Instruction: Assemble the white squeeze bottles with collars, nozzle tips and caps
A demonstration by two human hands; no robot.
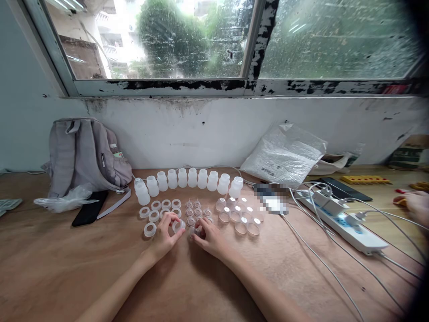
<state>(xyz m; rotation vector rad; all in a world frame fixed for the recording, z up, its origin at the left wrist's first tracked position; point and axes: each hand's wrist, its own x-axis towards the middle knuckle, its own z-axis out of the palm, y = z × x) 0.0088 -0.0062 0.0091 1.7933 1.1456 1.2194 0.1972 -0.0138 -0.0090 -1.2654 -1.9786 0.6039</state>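
My left hand (164, 232) is closed around the edge of a white bottle collar ring (178, 226), thumb and fingers curved about it. Just to the right, my right hand (209, 237) pinches a clear bottle nipple (193, 232), partly hidden by the fingers. More clear nipples (197, 212) stand in a small group beyond the right hand. Several white collar rings (154, 216) lie flat on the table beyond and left of my left hand. Clear domed caps (235, 216) are grouped right of my right hand. Frosted baby bottles (192, 177) stand upright in a curved row behind everything.
At the left are a grey backpack (83, 156), a plastic bag (65, 200) and a black flat case (90, 209). A power strip (362, 237) with white cables lies right, below a silver bubble mailer (286, 152). Another person's hand (418, 205) shows at the right edge.
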